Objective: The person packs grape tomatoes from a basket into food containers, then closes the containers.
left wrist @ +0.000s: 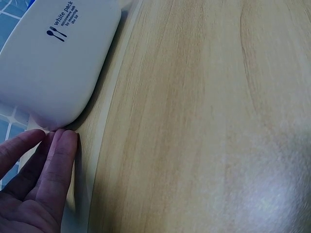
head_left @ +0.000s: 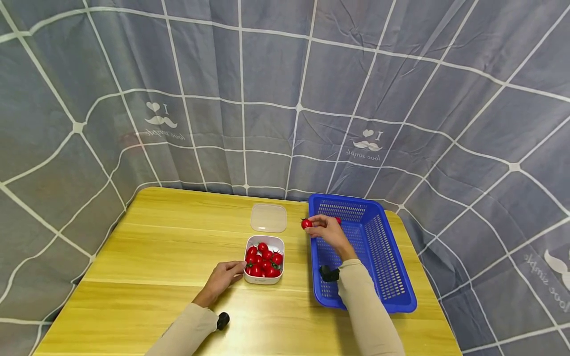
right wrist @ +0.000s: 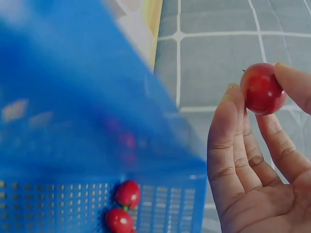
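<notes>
A red cherry tomato (right wrist: 263, 89) is pinched between the thumb and fingers of my right hand (head_left: 326, 230), above the left rim of the blue basket (head_left: 317, 277). Inside that basket lie a few more tomatoes (right wrist: 128, 194), partly hidden by the hand in the head view. My left hand (head_left: 224, 278) touches the lower left side of a white square container (head_left: 262, 280), its fingers fairly straight in the left wrist view. Several red tomatoes (head_left: 265, 264) with green stems fill much of the container.
A clear, flat lid (head_left: 268, 218) lies on the wooden table (head_left: 178, 237) behind the container. Grey curtain (head_left: 267, 123) with white grid lines hangs along the table's back and sides. The basket stands near the table's right edge.
</notes>
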`<state>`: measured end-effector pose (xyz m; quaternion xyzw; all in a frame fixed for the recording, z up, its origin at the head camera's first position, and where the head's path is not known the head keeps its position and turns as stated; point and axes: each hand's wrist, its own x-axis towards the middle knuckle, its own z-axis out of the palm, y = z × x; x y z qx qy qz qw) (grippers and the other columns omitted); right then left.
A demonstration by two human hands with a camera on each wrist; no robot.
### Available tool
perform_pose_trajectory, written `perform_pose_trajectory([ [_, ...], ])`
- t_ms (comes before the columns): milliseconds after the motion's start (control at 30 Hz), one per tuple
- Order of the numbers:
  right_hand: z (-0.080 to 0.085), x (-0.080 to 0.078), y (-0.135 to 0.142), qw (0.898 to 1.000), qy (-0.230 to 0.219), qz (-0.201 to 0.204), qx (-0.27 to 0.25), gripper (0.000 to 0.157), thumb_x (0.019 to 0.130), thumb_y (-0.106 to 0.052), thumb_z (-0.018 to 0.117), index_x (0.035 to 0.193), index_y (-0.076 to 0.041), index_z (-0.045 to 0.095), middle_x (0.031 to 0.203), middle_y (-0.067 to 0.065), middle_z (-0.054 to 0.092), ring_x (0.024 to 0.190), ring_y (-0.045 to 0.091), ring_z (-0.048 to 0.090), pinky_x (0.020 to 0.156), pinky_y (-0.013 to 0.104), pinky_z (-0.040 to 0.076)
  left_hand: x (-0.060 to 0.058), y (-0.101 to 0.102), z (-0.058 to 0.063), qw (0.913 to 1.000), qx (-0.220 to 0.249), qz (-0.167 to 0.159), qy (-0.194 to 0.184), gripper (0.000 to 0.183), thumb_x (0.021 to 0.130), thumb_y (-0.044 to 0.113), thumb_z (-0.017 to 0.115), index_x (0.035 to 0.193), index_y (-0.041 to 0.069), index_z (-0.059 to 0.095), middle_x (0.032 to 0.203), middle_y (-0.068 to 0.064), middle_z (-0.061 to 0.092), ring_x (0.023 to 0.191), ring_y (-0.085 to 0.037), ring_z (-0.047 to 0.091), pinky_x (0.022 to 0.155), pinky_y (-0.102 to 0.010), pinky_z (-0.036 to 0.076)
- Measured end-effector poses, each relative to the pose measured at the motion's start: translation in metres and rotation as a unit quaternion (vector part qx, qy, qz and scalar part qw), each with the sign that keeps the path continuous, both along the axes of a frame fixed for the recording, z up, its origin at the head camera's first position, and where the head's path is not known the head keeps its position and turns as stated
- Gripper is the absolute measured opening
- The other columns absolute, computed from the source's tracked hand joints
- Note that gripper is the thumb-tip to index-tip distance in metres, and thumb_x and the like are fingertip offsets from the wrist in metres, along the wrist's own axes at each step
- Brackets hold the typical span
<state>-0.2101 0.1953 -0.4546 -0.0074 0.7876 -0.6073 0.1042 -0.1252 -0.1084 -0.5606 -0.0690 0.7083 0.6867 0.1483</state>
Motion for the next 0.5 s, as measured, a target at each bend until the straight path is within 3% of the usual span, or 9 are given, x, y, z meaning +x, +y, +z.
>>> perform_pose_trajectory([
  [167, -0.001, 0.002, -0.017, 0.999, 0.002, 0.037, 0.005, 0.033, 0.081, 0.004, 0.071, 0.111, 0.012, 0.06, 0.094, 0.016, 0.065, 0.073, 0.016, 0.064, 0.082, 0.048, 0.058, 0.0, 0.0, 0.0, 1.0, -0.001, -0.002, 0.004, 0.043, 0.099, 0.019, 0.057, 0.122, -0.017, 0.056, 0.125, -0.027, 0.057, 0.111, -0.031, 0.059, 0.095, -0.039, 0.052],
  [500, -0.006, 0.003, -0.043, 0.995, -0.007, 0.094, 0.045, 0.032, 0.076, 0.0, 0.076, 0.105, 0.008, 0.064, 0.092, 0.015, 0.067, 0.076, 0.015, 0.063, 0.069, 0.027, 0.057, 0.001, -0.001, -0.001, 0.9998, 0.016, -0.002, 0.011, 0.038, 0.099, 0.013, 0.055, 0.121, -0.018, 0.056, 0.125, -0.028, 0.057, 0.112, -0.032, 0.059, 0.098, -0.042, 0.05],
])
